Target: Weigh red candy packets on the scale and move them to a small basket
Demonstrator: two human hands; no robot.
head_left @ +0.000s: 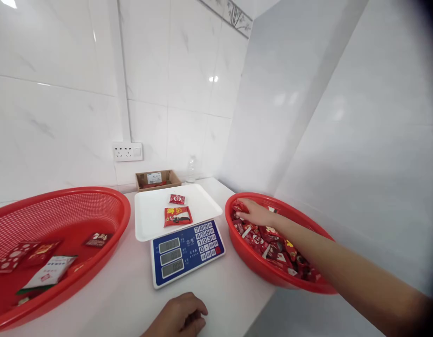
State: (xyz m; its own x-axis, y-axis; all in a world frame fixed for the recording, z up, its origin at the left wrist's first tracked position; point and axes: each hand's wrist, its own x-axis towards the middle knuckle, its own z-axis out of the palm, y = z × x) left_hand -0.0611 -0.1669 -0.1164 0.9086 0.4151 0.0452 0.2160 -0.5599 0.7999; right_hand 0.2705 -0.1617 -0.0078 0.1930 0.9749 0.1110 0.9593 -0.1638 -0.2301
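Note:
My right hand [255,213] reaches into the red basket [248,255] on the right, over a heap of small red snack packets [256,241]. Its thumb and fingers look apart at the heap's far left side; the fingertips are partly hidden among the packets. My left hand [183,316] rests on the white table in front of the scale, fingers curled in, holding nothing I can see. On the white tray of the digital scale [188,252] lie a larger red packet [177,216] and a smaller red packet [177,199].
A second red basket [123,210] on the left holds several packets, including a white packet [48,272]. Behind the scale stand an open cardboard box [172,178] and a clear plastic bottle [191,169]. Tiled walls close off the back and right; a socket [127,152] sits above the table [114,304].

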